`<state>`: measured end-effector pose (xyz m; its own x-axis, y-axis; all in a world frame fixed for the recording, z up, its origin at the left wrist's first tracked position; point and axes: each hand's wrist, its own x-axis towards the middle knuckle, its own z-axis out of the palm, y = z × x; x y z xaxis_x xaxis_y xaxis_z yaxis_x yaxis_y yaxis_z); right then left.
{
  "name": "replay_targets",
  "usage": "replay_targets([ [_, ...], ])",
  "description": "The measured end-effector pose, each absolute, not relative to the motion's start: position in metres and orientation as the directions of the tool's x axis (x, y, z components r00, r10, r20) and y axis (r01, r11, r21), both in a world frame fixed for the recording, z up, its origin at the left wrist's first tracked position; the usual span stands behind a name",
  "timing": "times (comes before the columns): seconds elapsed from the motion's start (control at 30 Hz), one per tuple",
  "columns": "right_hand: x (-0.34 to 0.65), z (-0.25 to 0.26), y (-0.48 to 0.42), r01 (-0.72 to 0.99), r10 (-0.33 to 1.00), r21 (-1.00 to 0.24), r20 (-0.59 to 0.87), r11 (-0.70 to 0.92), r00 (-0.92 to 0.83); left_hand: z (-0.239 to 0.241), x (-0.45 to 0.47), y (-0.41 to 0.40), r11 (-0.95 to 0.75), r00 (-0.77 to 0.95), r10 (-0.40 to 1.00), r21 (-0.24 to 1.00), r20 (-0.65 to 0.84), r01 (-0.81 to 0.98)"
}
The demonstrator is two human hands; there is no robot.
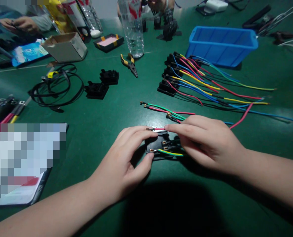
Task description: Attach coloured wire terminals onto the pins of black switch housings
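Note:
My left hand (126, 153) is closed around the left side of a small black plastic housing (157, 156), fingertips at its far edge and thumb at its near edge. A yellow-green wire (172, 153) with a metal terminal lies in the housing, beside black wires that run under my right hand. My right hand (208, 141) pinches a red wire (159, 129), whose terminal end points left at the housing's far edge. Just beyond my hands lie loose green wires (158, 105) and red wires with terminals.
Several wired black housings (167, 88) lie before a blue bin (222, 49). Two unwired housings (97, 90), pliers (131, 65), a plastic bottle (133, 33), coiled black cable (69, 79) and an open carton (67, 49) stand farther off. A tablet-like device (35, 194) lies left. Other people's hands (25, 24) show at the back.

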<state>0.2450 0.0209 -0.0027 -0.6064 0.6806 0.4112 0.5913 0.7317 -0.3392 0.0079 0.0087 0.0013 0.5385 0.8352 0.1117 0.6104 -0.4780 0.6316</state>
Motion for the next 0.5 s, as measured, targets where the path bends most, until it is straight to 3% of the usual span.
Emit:
replay_targets([
  [0.23, 0.2444, 0.0005, 0.0213, 0.598, 0.683, -0.337, 0.443, 0.727, -0.58, -0.0034, 0.0069, 0.007, -0.36, 0.442, 0.892, 0.746, 0.098, 0.56],
  [0.5, 0.2435, 0.0036, 0.0207, 0.6, 0.683, -0.339, 0.474, 0.724, -0.556, -0.0045, 0.007, 0.0066, -0.333, 0.414, 0.905, 0.764, 0.094, 0.553],
])
